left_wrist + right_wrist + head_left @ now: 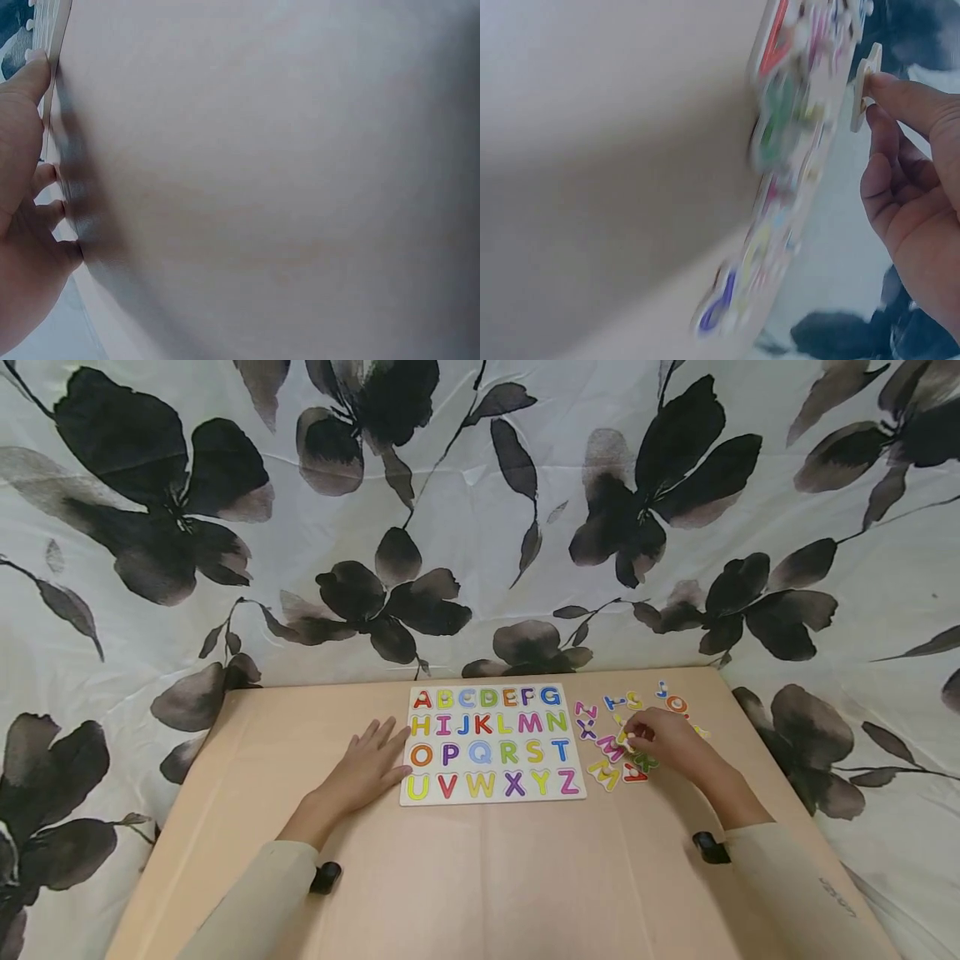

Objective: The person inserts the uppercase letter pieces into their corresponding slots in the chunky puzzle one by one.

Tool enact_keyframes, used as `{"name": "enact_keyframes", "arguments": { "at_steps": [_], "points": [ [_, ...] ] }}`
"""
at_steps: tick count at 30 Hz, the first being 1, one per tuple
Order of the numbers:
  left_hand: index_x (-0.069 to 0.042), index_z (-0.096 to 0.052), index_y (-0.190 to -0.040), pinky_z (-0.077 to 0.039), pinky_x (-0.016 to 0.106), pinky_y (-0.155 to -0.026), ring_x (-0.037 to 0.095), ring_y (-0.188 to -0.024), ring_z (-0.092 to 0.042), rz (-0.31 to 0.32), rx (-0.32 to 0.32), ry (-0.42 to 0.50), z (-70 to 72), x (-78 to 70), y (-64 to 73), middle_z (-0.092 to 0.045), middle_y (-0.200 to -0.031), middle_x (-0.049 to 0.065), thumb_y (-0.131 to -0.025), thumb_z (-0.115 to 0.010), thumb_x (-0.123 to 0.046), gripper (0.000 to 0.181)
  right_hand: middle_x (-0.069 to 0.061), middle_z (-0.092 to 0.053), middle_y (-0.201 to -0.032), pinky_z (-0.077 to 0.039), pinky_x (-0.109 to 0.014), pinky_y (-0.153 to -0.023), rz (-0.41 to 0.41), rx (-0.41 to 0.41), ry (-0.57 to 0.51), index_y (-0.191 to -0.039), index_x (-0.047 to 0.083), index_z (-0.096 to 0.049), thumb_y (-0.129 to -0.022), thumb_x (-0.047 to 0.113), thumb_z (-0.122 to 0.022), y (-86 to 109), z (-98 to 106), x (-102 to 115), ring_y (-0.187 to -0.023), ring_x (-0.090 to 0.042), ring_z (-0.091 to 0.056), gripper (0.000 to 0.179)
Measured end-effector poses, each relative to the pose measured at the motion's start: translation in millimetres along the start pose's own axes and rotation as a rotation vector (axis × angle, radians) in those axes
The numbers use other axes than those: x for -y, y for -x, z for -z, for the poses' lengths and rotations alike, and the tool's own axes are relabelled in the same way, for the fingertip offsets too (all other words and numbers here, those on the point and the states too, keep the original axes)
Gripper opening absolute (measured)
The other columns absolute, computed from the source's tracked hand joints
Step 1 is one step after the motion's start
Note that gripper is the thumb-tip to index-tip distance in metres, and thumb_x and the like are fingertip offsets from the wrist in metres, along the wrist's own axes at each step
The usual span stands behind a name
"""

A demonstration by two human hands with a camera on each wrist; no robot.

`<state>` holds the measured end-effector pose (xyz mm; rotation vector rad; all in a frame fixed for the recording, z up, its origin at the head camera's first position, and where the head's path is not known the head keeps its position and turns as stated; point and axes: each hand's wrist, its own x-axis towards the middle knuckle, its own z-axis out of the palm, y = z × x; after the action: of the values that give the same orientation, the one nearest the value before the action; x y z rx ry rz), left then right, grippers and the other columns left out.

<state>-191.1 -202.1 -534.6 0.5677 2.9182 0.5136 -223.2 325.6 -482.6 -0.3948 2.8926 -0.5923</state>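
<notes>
A white alphabet board [491, 802] with colourful letters A to Z in rows lies on the table. My left hand [367, 764] rests by its left edge with fingers spread, the thumb [34, 79] touching the board's side. Over the loose letter pieces to the right of the board, my right hand [667, 739] pinches one letter piece [864, 90] between thumb and fingertips, lifted off the table. That piece is seen edge-on in the right wrist view, so which letter it is I cannot tell. Beneath the hand are a red piece [634, 773] and a green piece [776, 131].
Several more loose letters lie scattered right of the board, among them a yellow piece [604, 774], a pink Z [585, 710] and an orange O [677, 704]. The light wooden-toned table [480, 877] ends at a floral cloth [480, 527] behind.
</notes>
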Motion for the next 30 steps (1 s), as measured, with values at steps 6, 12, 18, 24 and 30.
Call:
{"name": "enact_keyframes", "arguments": {
  "at_steps": [6,12,18,24,30],
  "points": [
    [-0.015,-0.037,-0.162,-0.017,0.072,-0.122,0.048,-0.157,-0.017,0.008,-0.001,0.0,-2.2,-0.4,1.6,-0.024,-0.17,0.021,-0.102,-0.062,-0.047,0.073,-0.004,-0.066,-0.091,-0.053,-0.027,-0.068,0.002,0.024,-0.047,-0.105,0.008,-0.073,-0.094,0.012,-0.075,-24.1,-14,35,-0.082,-0.019,-0.059,0.012],
    [-0.016,-0.036,-0.162,-0.017,0.072,-0.122,0.047,-0.157,-0.016,0.021,0.018,-0.007,-2.3,0.3,1.2,-0.023,-0.171,0.019,-0.101,-0.061,-0.049,0.074,-0.003,-0.064,-0.097,-0.054,-0.028,-0.075,0.049,0.033,-0.079,-0.108,0.011,-0.073,-0.096,0.015,-0.074,-45.3,-31,71,-0.088,-0.019,-0.058,0.012],
    [-0.016,-0.036,-0.162,-0.016,0.072,-0.122,0.047,-0.157,-0.016,0.016,0.016,0.008,0.4,-1.4,1.5,-0.023,-0.171,0.019,-0.102,-0.061,-0.048,0.073,0.0,-0.064,-0.097,-0.053,-0.028,-0.08,0.107,0.065,-0.093,-0.109,0.014,-0.073,-0.098,0.016,-0.071,-68.5,-46,104,-0.091,-0.017,-0.057,0.011],
    [-0.015,-0.037,-0.162,-0.017,0.072,-0.122,0.048,-0.157,-0.017,0.012,0.002,0.012,2.0,-1.1,1.7,-0.024,-0.17,0.019,-0.102,-0.061,-0.046,0.072,0.001,-0.065,-0.096,-0.052,-0.029,-0.08,0.174,0.069,-0.139,-0.108,0.013,-0.075,-0.097,0.016,-0.072,-93.9,-61,140,-0.089,-0.016,-0.057,0.012],
    [-0.016,-0.036,-0.162,-0.017,0.072,-0.122,0.048,-0.157,-0.016,0.013,0.01,0.011,3.5,-1.0,1.8,-0.023,-0.17,0.019,-0.102,-0.06,-0.047,0.072,0.003,-0.066,-0.094,-0.052,-0.026,-0.078,0.221,0.085,-0.164,-0.106,0.016,-0.074,-0.097,0.018,-0.072,-117.6,-76,171,-0.086,-0.013,-0.058,0.009]
  ]
}}
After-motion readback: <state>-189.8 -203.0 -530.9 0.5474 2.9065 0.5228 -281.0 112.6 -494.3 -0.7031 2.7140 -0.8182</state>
